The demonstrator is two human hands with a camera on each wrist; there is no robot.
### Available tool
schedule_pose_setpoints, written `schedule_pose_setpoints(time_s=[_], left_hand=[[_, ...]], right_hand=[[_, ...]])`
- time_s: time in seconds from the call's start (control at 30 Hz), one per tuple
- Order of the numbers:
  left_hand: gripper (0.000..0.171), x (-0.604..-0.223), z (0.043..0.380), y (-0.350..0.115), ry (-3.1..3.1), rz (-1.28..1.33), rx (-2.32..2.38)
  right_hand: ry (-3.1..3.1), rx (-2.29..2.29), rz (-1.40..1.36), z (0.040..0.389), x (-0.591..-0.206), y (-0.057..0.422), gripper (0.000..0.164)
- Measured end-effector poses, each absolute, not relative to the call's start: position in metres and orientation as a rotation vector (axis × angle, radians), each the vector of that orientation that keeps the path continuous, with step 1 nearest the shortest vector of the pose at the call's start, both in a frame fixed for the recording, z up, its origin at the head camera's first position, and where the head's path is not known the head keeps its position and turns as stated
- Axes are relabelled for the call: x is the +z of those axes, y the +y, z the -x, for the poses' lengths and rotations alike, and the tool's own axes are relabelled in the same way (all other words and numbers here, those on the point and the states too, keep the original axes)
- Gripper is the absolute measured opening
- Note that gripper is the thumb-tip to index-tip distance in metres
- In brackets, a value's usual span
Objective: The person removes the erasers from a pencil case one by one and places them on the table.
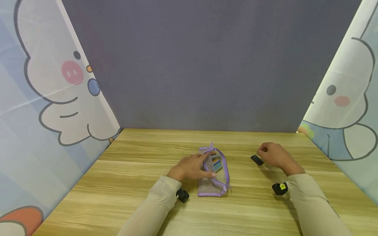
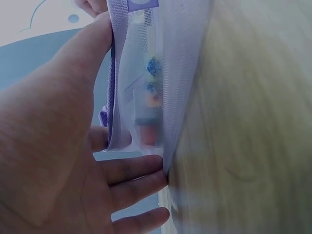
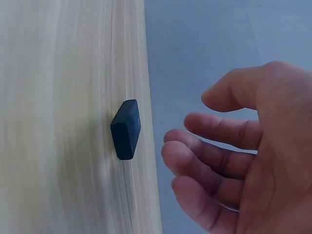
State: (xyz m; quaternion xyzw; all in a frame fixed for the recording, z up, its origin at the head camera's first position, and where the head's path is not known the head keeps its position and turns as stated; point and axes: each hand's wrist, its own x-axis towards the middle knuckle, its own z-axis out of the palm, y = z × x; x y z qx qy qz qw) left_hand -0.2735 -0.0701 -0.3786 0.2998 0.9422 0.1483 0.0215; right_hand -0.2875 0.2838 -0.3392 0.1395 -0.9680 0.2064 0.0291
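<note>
A white mesh zipper pouch [image 1: 206,186] with purple trim lies on the table, its mouth gaping toward the right. Several slim coloured sticks [image 1: 217,165] show inside it; through the mesh in the left wrist view, the contents [image 2: 150,97] look blurred. My left hand [image 1: 192,166] holds the pouch at its mouth, thumb on the near part of the edge and fingers toward the far end. To the right, a small black rectangular block [image 1: 257,160] rests on the table. Close beside it, my right hand [image 1: 273,154] hovers with loosely bent fingers [image 3: 195,158], holding nothing.
The wooden table [image 1: 133,154] runs back to a grey panel [image 1: 206,65]. Cartoon-printed cloths [image 1: 50,108] hang on both sides. A black wrist camera [image 1: 182,195] sits on the left wrist, another camera [image 1: 280,188] on the right.
</note>
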Motion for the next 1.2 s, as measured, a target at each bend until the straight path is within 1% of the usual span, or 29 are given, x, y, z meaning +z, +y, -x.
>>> schedule_pose_setpoints(time_s=[0.47,0.7,0.93,1.2], left_hand=[[0.097,-0.376,0.273,-0.074,2.889,-0.906,0.455],[0.096,-0.38,0.272,-0.075,2.882,-0.887,0.451],[0.096,-0.376,0.271,-0.073,2.886,-0.88,0.437],[0.097,-0.373,0.271,-0.071,2.882,-0.866,0.416]], right_hand=[[-2.952,0.707,-0.467,0.287,-0.337,0.274,0.022],[-2.97,0.775,-0.493,0.286,-0.341,0.272,0.022],[-2.946,0.774,-0.519,0.287,-0.342,0.267,0.02],[-2.979,0.849,-0.515,0.286,-0.342,0.261,0.023]])
